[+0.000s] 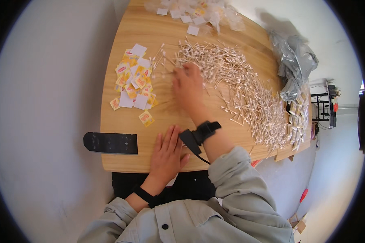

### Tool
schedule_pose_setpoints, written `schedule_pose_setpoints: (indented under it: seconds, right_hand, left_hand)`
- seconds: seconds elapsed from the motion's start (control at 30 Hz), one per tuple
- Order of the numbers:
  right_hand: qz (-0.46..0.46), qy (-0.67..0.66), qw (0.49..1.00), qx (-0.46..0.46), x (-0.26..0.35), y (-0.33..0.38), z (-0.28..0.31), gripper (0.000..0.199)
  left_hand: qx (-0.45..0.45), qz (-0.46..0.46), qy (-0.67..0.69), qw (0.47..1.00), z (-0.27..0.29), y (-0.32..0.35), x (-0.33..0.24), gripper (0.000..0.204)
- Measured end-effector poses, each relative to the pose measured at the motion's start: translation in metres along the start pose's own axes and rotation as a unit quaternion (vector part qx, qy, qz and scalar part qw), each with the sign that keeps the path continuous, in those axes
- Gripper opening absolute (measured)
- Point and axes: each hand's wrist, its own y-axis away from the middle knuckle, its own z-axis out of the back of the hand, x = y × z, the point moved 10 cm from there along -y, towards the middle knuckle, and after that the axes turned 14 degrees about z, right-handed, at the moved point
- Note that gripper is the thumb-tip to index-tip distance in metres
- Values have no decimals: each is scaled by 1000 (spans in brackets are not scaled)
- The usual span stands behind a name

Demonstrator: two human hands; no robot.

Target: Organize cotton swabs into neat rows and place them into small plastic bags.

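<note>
The right hand (187,87) was stretched out over the wooden table (121,156), its fingers loosely spread and laid down at the near-left edge of a large heap of cotton swabs (239,87). The fingertips were blurred, so whether a swab was pinched between them cannot be told; nothing was seen clamped in the palm. The heap was spread away from the hand toward the right and the far side, running in a long band down to the table's right edge. A few loose swabs (158,56) were scattered just left of the fingertips. Further left, well apart from the heap, a cluster of small yellow and white paper sachets (134,83) was lying. The left hand (166,156) was laid flat on the table near its front edge, fingers together and extended, nothing held in it. A black strip (110,143) was lying beside it to the left. Clear plastic packets (194,14) were piled at the far edge, and a crumpled grey plastic bag (294,60) at the right.
</note>
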Motion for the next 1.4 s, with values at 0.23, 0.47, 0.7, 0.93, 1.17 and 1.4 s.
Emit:
schedule_pose_setpoints:
  seconds: [0.23,0.47,0.7,0.93,1.17,1.4]
  right_hand:
    - [-72,101,991,-55,-59,50,56,25]
    - [-45,5,998,-50,-16,-5,24,26]
    - [-17,82,996,8,-30,-44,-16,13]
    - [-201,-27,977,74,-58,-65,-53,19]
    - [-173,-11,982,72,-54,-69,-65,30]
    - [-195,-26,971,135,-51,-46,-52,39]
  left_hand:
    - [-9,-7,5,1000,0,-1,-3,79]
    - [-4,-5,-12,1000,-1,-2,-3,75]
    - [-5,-12,-23,1000,-2,-1,-5,71]
    - [-10,-10,-36,999,2,0,-2,75]
    - [-2,-5,-27,1000,3,-1,-4,74]
    - [-7,4,-20,1000,0,1,2,74]
